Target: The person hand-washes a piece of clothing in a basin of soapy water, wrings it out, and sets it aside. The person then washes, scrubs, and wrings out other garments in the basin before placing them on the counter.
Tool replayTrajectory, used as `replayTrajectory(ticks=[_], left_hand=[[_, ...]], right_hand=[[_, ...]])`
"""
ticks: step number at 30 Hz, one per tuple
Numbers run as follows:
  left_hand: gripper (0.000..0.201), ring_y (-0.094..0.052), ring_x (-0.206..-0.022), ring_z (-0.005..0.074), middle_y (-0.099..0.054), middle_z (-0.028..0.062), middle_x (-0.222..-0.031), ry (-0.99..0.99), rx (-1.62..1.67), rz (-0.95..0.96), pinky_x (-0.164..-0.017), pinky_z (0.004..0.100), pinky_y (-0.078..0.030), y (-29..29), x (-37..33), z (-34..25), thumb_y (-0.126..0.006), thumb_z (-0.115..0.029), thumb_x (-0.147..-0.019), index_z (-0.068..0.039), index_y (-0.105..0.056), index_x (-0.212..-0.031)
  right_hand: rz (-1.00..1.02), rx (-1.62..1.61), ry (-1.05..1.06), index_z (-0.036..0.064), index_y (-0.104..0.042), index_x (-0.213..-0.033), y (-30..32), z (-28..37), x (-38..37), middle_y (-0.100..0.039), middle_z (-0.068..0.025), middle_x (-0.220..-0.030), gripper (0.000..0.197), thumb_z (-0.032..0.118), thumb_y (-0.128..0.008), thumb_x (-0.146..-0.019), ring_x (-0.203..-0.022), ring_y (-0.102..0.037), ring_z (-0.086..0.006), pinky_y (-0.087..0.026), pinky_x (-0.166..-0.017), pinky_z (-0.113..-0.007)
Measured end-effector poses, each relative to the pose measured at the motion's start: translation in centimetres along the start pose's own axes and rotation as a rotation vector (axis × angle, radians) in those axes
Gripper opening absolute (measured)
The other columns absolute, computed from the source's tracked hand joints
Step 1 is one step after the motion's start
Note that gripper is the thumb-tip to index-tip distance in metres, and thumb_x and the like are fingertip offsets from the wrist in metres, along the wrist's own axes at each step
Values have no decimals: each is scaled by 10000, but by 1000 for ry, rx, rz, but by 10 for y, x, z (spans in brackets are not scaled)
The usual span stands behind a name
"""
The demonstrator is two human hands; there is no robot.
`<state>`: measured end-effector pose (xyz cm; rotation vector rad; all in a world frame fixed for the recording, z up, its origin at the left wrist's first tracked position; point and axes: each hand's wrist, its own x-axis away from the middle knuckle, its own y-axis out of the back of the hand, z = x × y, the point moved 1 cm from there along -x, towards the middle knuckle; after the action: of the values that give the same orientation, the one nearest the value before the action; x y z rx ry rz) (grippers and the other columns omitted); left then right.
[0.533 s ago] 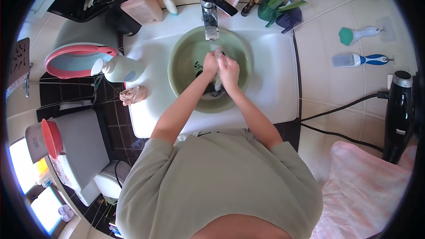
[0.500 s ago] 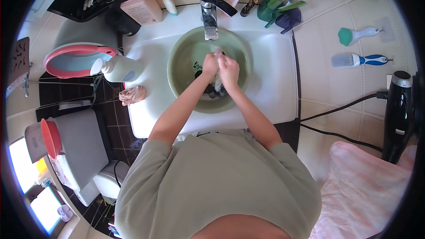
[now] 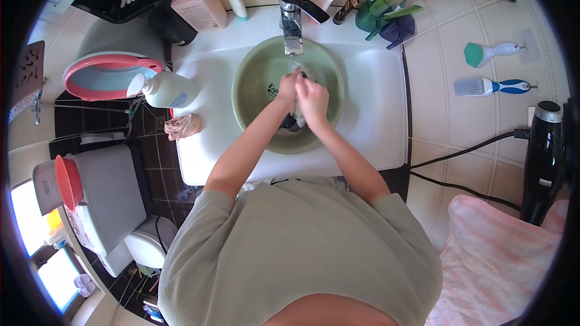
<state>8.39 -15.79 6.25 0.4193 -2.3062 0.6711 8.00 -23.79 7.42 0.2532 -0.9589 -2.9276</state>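
Observation:
Both hands are together inside a light green basin (image 3: 246, 66) that stands in the white sink. Fingers of my left hand (image 3: 287, 89) are closed on a wet black and white cloth (image 3: 291, 123), part of which hangs below toward the basin's bottom. My right hand (image 3: 313, 100) grips the same cloth from the right, its fingers curled and nearly touching the left ones. What kind of cloth it is I cannot make out. The chrome faucet (image 3: 292, 27) ends just beyond the hands, over the basin's far edge.
Left on the sink (image 3: 374, 121) stand a white pump bottle (image 3: 172, 90) and a crumpled beige cloth (image 3: 183, 127). A green cup (image 3: 366, 19) with toothbrushes sits at the back right. Brushes (image 3: 474, 86) hang on the tiled wall, near a black hair dryer (image 3: 544, 163) and a pink towel (image 3: 501, 253).
The whole view has shifted slightly. My hands stay in the basin gripping the cloth; its pale bunch by the fingers has changed shape, and less cloth shows beneath them.

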Motion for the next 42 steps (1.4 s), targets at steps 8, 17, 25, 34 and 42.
replayTrajectory(ticks=[8,17,25,34,42], left_hand=[[400,-536,-841,192,-574,94,-943,75,159,203,-766,347,-426,19,-49,7,-392,-332,-898,10,-492,-1081],[502,-581,-794,223,-587,137,-924,-11,-56,143,-685,378,-475,22,-9,-8,-621,-396,-754,-3,-515,-1048],[780,-292,-1225,277,-202,103,-1375,-549,-1880,-52,-964,441,-302,38,-27,10,-648,-312,-688,-119,-225,-1314],[744,13,-1330,239,-79,80,-1440,-464,-2606,28,-1064,404,70,40,-50,38,-309,-505,-805,-48,-137,-1366],[814,21,-1328,263,-46,89,-1444,-257,-2563,113,-1060,371,85,53,-63,44,-343,-593,-771,-50,-191,-1359]], right_hand=[[-10,-25,43,47,-595,-628,-1,19,-2,-510,-185,-550,367,340,-494,-824,-534,-511,-374,-393,-485,-420],[153,-108,-124,16,-570,-845,15,-79,-49,-566,-181,-698,310,320,-513,-827,-649,-552,-345,-430,-590,-388],[192,608,402,76,-348,-1271,-1,-73,-1,-372,-163,-1250,652,199,-623,-693,-1083,-413,-311,-363,-897,-388],[350,836,354,-33,-481,-1145,-59,-106,0,-362,-143,-1270,606,308,-624,-665,-1149,-330,-303,-237,-983,-417],[351,832,326,32,-618,-840,-64,-104,-6,-444,-114,-1001,370,278,-700,-576,-1038,-426,-311,-334,-888,-398]])
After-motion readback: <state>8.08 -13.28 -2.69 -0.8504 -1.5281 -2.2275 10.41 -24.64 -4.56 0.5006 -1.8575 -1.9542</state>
